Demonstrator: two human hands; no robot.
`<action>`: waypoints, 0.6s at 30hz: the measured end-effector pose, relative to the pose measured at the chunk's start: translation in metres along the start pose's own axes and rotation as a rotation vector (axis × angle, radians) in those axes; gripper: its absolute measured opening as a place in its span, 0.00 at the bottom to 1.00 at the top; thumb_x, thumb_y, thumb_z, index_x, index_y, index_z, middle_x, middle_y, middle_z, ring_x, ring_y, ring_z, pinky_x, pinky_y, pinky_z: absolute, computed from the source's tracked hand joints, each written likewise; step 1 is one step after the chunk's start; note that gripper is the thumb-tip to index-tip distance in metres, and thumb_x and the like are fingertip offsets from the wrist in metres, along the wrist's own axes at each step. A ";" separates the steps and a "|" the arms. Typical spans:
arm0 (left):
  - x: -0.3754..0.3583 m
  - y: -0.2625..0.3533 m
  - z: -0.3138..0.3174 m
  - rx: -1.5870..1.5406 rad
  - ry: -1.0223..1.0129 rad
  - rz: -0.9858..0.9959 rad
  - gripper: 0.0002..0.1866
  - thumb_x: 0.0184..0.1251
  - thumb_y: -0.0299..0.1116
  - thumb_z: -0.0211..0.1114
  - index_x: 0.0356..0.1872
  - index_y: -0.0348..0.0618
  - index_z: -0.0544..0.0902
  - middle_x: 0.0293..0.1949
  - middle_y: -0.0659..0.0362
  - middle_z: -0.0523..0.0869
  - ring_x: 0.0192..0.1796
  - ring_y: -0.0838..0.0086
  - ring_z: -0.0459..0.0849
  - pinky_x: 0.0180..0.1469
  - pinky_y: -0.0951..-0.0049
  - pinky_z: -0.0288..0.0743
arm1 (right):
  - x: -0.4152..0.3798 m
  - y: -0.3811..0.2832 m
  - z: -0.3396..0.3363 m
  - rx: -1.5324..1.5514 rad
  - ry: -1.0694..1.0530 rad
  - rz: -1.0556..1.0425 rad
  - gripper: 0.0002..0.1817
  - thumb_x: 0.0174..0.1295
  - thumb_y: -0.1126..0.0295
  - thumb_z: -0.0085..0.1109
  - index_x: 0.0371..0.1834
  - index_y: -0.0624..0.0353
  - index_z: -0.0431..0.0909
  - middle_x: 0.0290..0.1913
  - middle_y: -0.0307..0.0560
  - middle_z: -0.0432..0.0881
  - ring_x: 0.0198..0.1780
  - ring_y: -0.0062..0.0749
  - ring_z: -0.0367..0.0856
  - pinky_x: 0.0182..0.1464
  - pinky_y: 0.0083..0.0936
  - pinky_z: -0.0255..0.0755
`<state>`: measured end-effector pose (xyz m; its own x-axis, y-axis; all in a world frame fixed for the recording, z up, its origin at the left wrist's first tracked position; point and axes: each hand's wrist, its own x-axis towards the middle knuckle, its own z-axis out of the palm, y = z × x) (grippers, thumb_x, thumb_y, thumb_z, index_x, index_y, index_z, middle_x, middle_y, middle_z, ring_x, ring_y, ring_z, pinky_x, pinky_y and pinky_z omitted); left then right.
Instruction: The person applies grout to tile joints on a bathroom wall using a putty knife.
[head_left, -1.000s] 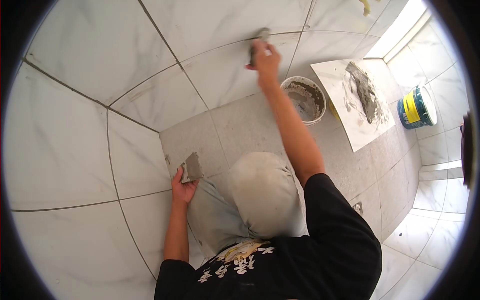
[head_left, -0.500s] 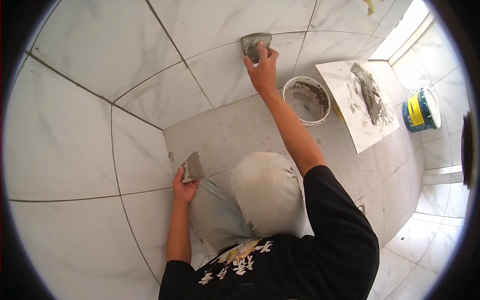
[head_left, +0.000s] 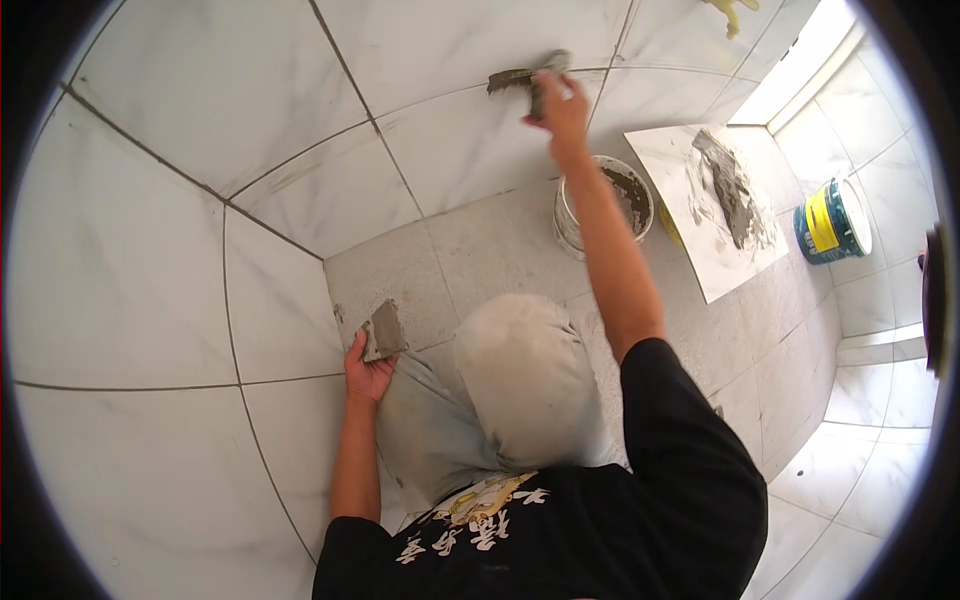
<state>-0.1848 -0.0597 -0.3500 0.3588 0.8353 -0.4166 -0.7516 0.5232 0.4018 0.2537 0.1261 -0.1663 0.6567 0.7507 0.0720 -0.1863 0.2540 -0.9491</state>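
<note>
My right hand [head_left: 562, 105] grips a grey, mortar-coated scraper [head_left: 548, 80], blurred and tilted, close to the wall tiles. A dark grey smear of grout [head_left: 510, 80] lies along the wall joint just left of it. Low at the left, my left hand [head_left: 370, 368] is closed on a small square plate [head_left: 385, 331] with grey mortar on its face, beside my knee. A white bucket [head_left: 568, 225] with grey paste inside stands on the floor below my right hand, partly hidden by my forearm.
Right of the bucket lies a white tile board [head_left: 680, 185] with a heap of grey mortar [head_left: 735, 190]. Farther right is a green tub with a yellow label [head_left: 822, 221]. Marbled tile walls [head_left: 130, 290] rise at the left and ahead, above the grey floor [head_left: 480, 245].
My right hand has moved right along the joint and turned the scraper, which now shows edge-on. A dark smear has appeared on the joint. My left hand has barely moved.
</note>
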 end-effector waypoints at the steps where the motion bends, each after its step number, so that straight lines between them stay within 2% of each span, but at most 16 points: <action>1: 0.001 -0.001 0.001 -0.001 -0.003 -0.015 0.22 0.76 0.42 0.58 0.63 0.40 0.75 0.59 0.52 0.82 0.58 0.63 0.84 0.54 0.58 0.85 | -0.015 0.012 0.023 -0.077 -0.029 -0.012 0.36 0.58 0.58 0.71 0.64 0.69 0.67 0.45 0.57 0.83 0.37 0.35 0.86 0.22 0.29 0.83; 2: 0.001 -0.001 0.001 -0.002 0.002 -0.013 0.22 0.76 0.42 0.58 0.63 0.40 0.75 0.59 0.52 0.82 0.58 0.63 0.84 0.54 0.58 0.85 | -0.037 0.023 0.047 -0.102 -0.034 -0.011 0.34 0.58 0.56 0.71 0.60 0.70 0.70 0.44 0.58 0.83 0.36 0.36 0.86 0.19 0.26 0.81; 3: 0.002 0.000 0.001 0.021 0.020 -0.009 0.22 0.76 0.42 0.58 0.63 0.40 0.75 0.59 0.52 0.83 0.58 0.62 0.84 0.53 0.59 0.85 | -0.058 0.036 0.069 -0.117 -0.064 -0.038 0.34 0.57 0.56 0.71 0.58 0.70 0.71 0.44 0.64 0.83 0.37 0.44 0.87 0.26 0.32 0.83; 4: 0.000 0.000 -0.001 0.048 0.041 -0.008 0.22 0.76 0.42 0.58 0.62 0.40 0.75 0.59 0.53 0.83 0.58 0.62 0.84 0.53 0.59 0.85 | -0.067 0.065 0.085 -0.210 -0.126 -0.194 0.36 0.56 0.57 0.70 0.61 0.71 0.70 0.45 0.71 0.82 0.42 0.55 0.86 0.41 0.39 0.82; 5: -0.003 0.000 -0.001 0.055 0.046 -0.014 0.22 0.76 0.42 0.58 0.62 0.40 0.75 0.59 0.53 0.83 0.58 0.62 0.84 0.53 0.59 0.85 | -0.081 0.075 0.092 -0.289 -0.209 -0.185 0.36 0.55 0.58 0.69 0.63 0.70 0.70 0.47 0.77 0.80 0.50 0.64 0.81 0.54 0.44 0.75; 7: -0.008 0.005 0.004 0.062 -0.003 -0.022 0.22 0.76 0.42 0.58 0.63 0.40 0.75 0.59 0.53 0.83 0.58 0.62 0.84 0.53 0.59 0.85 | -0.099 0.065 0.086 -0.709 -0.339 -0.315 0.37 0.56 0.59 0.71 0.68 0.63 0.67 0.50 0.71 0.77 0.45 0.52 0.84 0.42 0.37 0.81; 8: -0.010 0.006 0.005 0.064 -0.007 -0.013 0.22 0.76 0.42 0.58 0.63 0.40 0.75 0.59 0.53 0.83 0.58 0.62 0.84 0.53 0.59 0.85 | -0.104 0.062 0.079 -0.703 -0.342 -0.323 0.37 0.56 0.59 0.71 0.68 0.63 0.67 0.50 0.71 0.77 0.45 0.52 0.84 0.42 0.37 0.81; 10: -0.014 0.004 0.005 0.016 0.025 0.035 0.22 0.76 0.43 0.58 0.63 0.41 0.75 0.59 0.53 0.83 0.58 0.62 0.84 0.53 0.58 0.85 | -0.102 0.058 0.054 -0.753 -0.267 -0.467 0.41 0.54 0.57 0.70 0.72 0.55 0.64 0.57 0.71 0.69 0.54 0.63 0.75 0.52 0.46 0.76; 11: -0.013 0.004 0.001 0.009 0.027 0.045 0.22 0.76 0.43 0.58 0.63 0.41 0.75 0.59 0.53 0.83 0.58 0.62 0.84 0.53 0.58 0.85 | -0.094 0.058 0.046 -0.780 -0.185 -0.560 0.43 0.55 0.58 0.71 0.74 0.51 0.61 0.58 0.67 0.65 0.54 0.61 0.74 0.50 0.46 0.78; 13: -0.009 0.003 -0.005 -0.013 0.019 0.033 0.21 0.75 0.42 0.59 0.61 0.43 0.76 0.57 0.55 0.84 0.57 0.64 0.84 0.54 0.59 0.84 | -0.079 0.053 0.037 -0.809 -0.054 -0.682 0.42 0.55 0.58 0.71 0.73 0.52 0.62 0.56 0.67 0.66 0.54 0.61 0.74 0.49 0.45 0.78; 17: -0.007 0.004 0.003 0.042 -0.021 -0.016 0.21 0.75 0.42 0.59 0.62 0.42 0.76 0.58 0.54 0.84 0.58 0.64 0.84 0.56 0.59 0.82 | -0.050 0.088 0.041 -0.868 -0.079 -0.699 0.42 0.56 0.57 0.71 0.73 0.52 0.62 0.55 0.66 0.66 0.53 0.61 0.73 0.48 0.45 0.79; 18: -0.007 0.003 0.004 0.039 0.012 -0.004 0.21 0.75 0.42 0.58 0.62 0.42 0.75 0.58 0.54 0.83 0.59 0.64 0.83 0.58 0.59 0.81 | -0.058 0.100 0.037 -0.920 -0.128 -0.629 0.42 0.56 0.57 0.71 0.72 0.52 0.62 0.55 0.67 0.66 0.53 0.62 0.73 0.47 0.45 0.78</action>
<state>-0.1871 -0.0630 -0.3426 0.3548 0.8313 -0.4277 -0.7281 0.5327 0.4313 0.1698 0.1304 -0.2536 0.3541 0.7179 0.5994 0.7976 0.1029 -0.5944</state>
